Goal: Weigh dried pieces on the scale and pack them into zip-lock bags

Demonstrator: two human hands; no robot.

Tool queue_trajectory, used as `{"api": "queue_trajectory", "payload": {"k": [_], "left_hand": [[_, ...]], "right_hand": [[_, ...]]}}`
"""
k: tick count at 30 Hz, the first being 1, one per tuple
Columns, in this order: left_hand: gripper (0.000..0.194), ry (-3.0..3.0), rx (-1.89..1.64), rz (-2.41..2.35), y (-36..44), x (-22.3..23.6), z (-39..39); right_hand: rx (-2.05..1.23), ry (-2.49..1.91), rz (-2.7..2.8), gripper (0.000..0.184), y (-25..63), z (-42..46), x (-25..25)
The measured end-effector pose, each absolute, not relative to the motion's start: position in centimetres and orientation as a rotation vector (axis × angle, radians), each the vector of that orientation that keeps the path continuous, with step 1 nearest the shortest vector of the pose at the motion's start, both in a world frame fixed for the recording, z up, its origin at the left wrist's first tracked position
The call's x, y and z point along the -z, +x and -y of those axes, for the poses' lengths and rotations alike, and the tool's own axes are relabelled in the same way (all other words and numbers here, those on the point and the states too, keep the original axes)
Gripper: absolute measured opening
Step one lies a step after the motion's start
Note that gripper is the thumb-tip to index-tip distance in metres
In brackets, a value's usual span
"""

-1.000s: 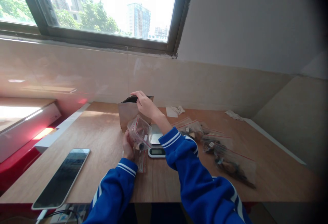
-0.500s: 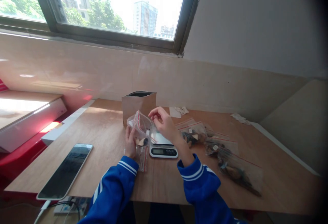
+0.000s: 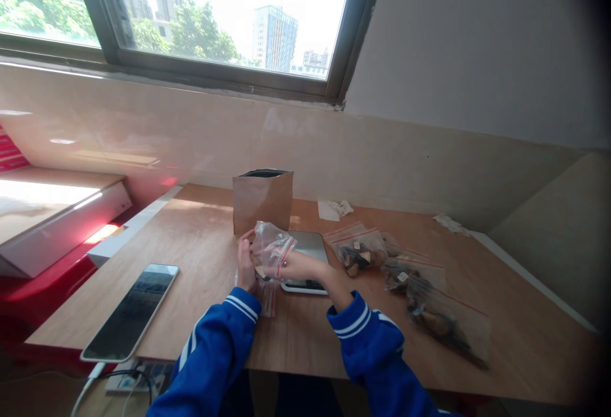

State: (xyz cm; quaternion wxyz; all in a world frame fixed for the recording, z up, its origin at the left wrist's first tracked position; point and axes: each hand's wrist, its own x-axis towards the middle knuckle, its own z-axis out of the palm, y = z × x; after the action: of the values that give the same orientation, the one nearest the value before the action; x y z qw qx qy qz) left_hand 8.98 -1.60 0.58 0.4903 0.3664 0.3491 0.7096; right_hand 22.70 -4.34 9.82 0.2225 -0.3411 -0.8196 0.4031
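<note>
My left hand [image 3: 245,265] is wrapped round the side of a clear zip bag [image 3: 273,239] with a red seal line, a few tan and dark pieces in its bottom. My right hand [image 3: 298,265] reaches into the bag's mouth from the right, its fingers inside the plastic and hard to make out. Below and behind the right hand lies a white digital kitchen scale [image 3: 310,245] with a grey plate, its display partly covered. Another flat zip bag [image 3: 270,305] lies under the left hand. Just behind the hands stands a brown kraft paper pouch [image 3: 265,204], its top open.
Several zip bags [image 3: 358,254] of dark and tan dried pieces lie to the right of the scale. A phone [image 3: 131,312] with a cable plugged in lies at the left edge. Crumpled white paper [image 3: 334,209] is near the wall; another scrap [image 3: 451,225] lies far right.
My right hand has gone from above the scale, beside the bag, down into the bag's mouth. The bag's opening has turned toward the right, and more of the scale's plate shows.
</note>
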Motion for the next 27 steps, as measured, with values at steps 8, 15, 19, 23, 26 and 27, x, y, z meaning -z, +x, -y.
{"api": "queue_trajectory", "payload": {"k": [8, 15, 19, 23, 26, 27], "left_hand": [[0.037, 0.95, -1.755, -1.074, 8.6, 0.2, 1.0], [0.041, 0.708, -1.563, -0.882, 8.5, -1.6, 1.9], [0.038, 0.709, -1.442, -0.67, 8.5, -2.1, 2.4], [0.043, 0.757, -1.398, -0.618, 8.6, -2.1, 2.4], [0.052, 0.82, -1.381, -0.64, 8.7, -2.1, 2.3], [0.055, 0.838, -1.377, -0.638, 8.7, -2.0, 2.3]], "right_hand": [[-1.153, -0.829, 2.263, 0.042, 22.8, 3.9, -7.7], [-1.277, -0.845, 1.933, 0.035, 23.8, 2.8, -6.9], [-1.25, -0.954, 1.782, 0.031, 24.4, 1.9, -6.7], [-1.191, -1.026, 1.702, 0.03, 24.7, 1.8, -6.6], [-1.148, -1.028, 1.769, 0.031, 24.5, 2.3, -6.9], [-1.13, -1.016, 1.803, 0.031, 24.3, 2.5, -7.0]]}}
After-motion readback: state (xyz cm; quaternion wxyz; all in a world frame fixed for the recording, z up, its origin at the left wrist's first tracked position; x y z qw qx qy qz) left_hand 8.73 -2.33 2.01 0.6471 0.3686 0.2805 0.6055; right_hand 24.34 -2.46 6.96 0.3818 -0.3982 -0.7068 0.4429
